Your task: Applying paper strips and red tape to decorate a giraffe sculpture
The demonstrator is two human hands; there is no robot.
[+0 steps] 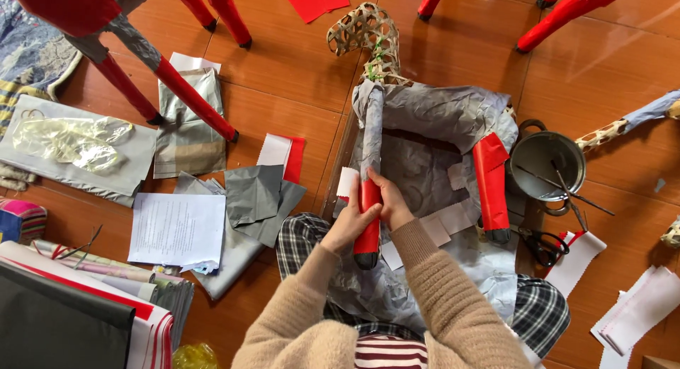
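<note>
Floor of reddish-brown tile lay under everything, strewn with paper. On the person's lap sat the biggest piece, a woven bamboo animal frame partly skinned in grey paper, its bare lattice neck pointing away from the camera. One of its legs ran back toward the person, grey along the upper stretch and red at the foot; a second red-wrapped leg stood just to the right. Left of the lap lay grey paper sheets and a white printed page, with rolled paper nearer the corner. A metal pot holding thin sticks rested on the floor to the right, black scissors just beside it. Both hands were together on the near leg: the left hand clasped its red part from the left, and the right hand pressed against it from the other side, fingers closed around the wrapping.
</note>
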